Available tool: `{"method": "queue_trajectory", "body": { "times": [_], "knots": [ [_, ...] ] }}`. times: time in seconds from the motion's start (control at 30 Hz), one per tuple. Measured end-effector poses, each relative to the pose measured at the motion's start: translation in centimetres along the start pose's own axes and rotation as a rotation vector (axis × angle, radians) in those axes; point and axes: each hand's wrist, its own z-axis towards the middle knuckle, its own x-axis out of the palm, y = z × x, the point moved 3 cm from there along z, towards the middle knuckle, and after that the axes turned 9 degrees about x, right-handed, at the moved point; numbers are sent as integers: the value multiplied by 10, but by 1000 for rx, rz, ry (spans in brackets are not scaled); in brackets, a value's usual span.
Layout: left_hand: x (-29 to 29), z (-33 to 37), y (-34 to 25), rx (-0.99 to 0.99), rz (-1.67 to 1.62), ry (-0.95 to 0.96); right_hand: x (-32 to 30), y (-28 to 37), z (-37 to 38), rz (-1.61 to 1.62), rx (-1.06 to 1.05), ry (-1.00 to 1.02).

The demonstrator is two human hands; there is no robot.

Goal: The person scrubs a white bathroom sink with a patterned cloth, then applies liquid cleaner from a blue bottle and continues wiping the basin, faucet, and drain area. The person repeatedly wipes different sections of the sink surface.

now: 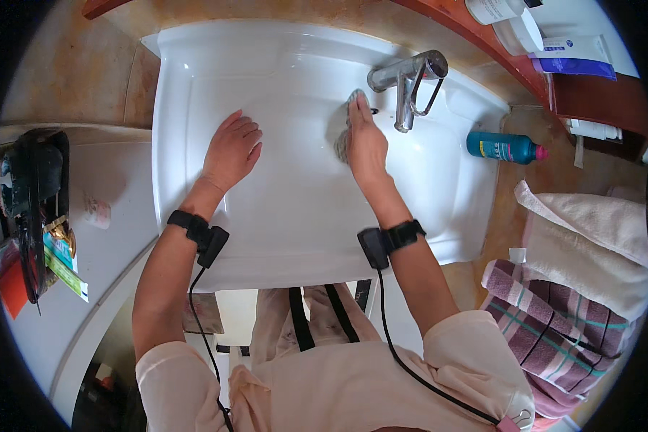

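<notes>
Occupying the right side of the white sink (pixel 295 230), a teal bottle (pixel 500 147) conceals its contents. The right hand (pixel 368 147) grasps a mottled, rumpled grey cloth (pixel 342 150) left of the faucet (pixel 403 75); the left hand (pixel 230 150), loosely curled, is released.

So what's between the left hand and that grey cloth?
In the head view, only bare white sink separates the left hand from the grey cloth.

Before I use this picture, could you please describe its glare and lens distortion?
In the head view, small glints spot the white sink and chrome tap; also in the head view, the red-brown shelf edge looks bowed, and the corners fall black.
</notes>
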Motion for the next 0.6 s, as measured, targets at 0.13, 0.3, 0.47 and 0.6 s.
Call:
{"method": "queue_trajectory", "body": {
  "times": [0.13, 0.3, 0.47, 0.6],
  "knots": [
    [1, 0, -1, 12, -5, -10, 0, -4, 12, 16, -69, -77],
    [1, 0, -2, 13, 1, 1, 7, 0, 52, -35, -118, -116],
    [-1, 1, -1, 17, -20, -21, 1, -19, 7, -69, 115, 175],
    [-1, 0, -2, 10, -12, -27, -1, -8, 34, 13, -148, -158]
  ]
}}
